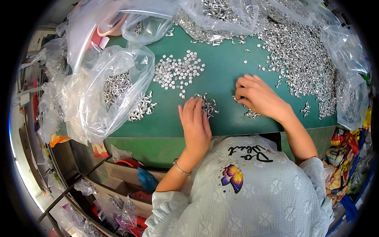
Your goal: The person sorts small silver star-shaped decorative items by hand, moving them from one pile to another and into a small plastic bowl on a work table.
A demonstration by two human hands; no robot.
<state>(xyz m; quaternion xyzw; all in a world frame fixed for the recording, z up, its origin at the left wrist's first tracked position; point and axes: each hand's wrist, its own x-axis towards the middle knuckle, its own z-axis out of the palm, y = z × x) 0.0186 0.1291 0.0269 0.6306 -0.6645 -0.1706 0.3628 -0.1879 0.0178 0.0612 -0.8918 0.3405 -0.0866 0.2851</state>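
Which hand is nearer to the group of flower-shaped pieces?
Left. The left hand is just below the flower-shaped pieces; the right hand is farther, to their right.

The left grip lies against curved silvery pieces on the green worktop. The right grip partly covers another pile.

Left pile: curved silver pieces, loose, jumbled at mixed angles; lies near the middle of the surface's front edge. Right pile: small silver pieces, partly hidden; lies closer to that edge.
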